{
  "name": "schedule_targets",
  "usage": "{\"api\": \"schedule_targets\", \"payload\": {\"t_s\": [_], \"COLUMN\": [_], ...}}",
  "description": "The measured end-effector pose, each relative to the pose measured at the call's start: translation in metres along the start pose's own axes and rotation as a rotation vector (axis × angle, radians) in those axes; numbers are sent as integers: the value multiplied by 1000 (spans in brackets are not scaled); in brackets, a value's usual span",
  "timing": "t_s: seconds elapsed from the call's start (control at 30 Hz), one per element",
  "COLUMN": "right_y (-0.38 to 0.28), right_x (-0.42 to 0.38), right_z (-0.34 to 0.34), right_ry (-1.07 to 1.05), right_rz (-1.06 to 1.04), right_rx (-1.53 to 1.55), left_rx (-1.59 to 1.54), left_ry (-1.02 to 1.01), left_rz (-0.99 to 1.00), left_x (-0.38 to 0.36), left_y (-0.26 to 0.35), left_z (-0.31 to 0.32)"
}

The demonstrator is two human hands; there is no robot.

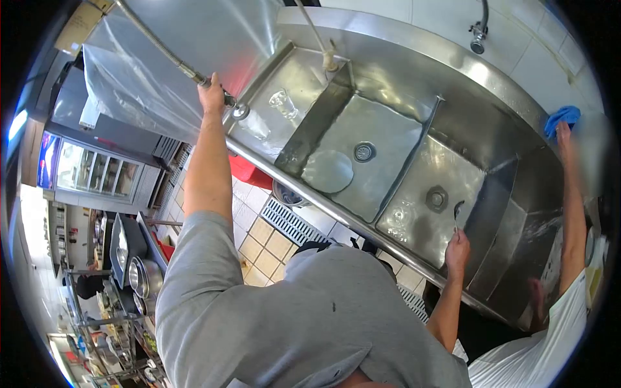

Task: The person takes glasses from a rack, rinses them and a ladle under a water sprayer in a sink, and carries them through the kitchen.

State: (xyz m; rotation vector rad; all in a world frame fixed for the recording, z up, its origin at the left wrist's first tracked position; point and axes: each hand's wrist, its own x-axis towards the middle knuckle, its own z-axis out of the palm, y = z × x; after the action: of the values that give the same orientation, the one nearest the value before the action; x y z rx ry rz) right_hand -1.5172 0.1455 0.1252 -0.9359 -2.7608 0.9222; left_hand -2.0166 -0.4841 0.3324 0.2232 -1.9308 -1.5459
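Note:
My left hand [212,97] is closed around the handle of a spray nozzle on a metal hose [155,42]. The spray head [240,112] hangs over the left drainboard of the steel sink. Below it is a whitish, clear patch that may be water or glass. A clear drinking glass [283,103] is on the drainboard beside it. My right hand [457,251] grips a metal spoon [458,212], bowl up, over the near right part of the middle basin [420,174]. A pale round disc [328,171] lies in the left basin near its front wall.
A co-worker's hand [565,132] holds a blue cloth [561,120] at the sink's right end. Another faucet [477,42] is on the tiled wall. Plastic sheeting [142,84] hangs at left. A floor grate [294,220] and metal pots [145,275] are behind the sink's front rim.

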Motion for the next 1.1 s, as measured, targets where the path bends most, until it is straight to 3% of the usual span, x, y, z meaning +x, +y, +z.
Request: {"api": "schedule_targets", "payload": {"t_s": [0.27, 0.37, 0.43, 0.57, 0.63, 0.77, 0.87, 1.03, 1.1], "right_y": [-2, 12, 20, 16, 21, 18, 22, 19, 9], "right_x": [-36, -55, -64, -76, -80, -82, -81, -85, -86], "right_z": [-4, 4, 6, 2, 3, 3, 9, 15, 10], "right_ry": [-20, 82, 140, 105, 233, 295, 384, 478, 491], "right_rz": [163, 101, 57, 58, -15, 4, -68, -89, -94], "right_rx": [169, 130, -75, -69, 48, 135, 89, 28, 27], "left_rx": [-7, -27, -22, -12, -8, 15, 75, -96, -198], "left_ry": [-34, -100, -138, -112, -122, -91, -61, -45, -148], "left_rz": [-17, -18, -13, -18, -3, -12, 3, -37, -84], "left_x": [-4, -3, -6, -11, -10, -11, -5, -7, -2], "left_y": [5, -2, -5, 1, 1, 6, 1, 10, 15], "left_z": [-6, -11, -9, 0, -2, -2, -6, 14, 32]}}
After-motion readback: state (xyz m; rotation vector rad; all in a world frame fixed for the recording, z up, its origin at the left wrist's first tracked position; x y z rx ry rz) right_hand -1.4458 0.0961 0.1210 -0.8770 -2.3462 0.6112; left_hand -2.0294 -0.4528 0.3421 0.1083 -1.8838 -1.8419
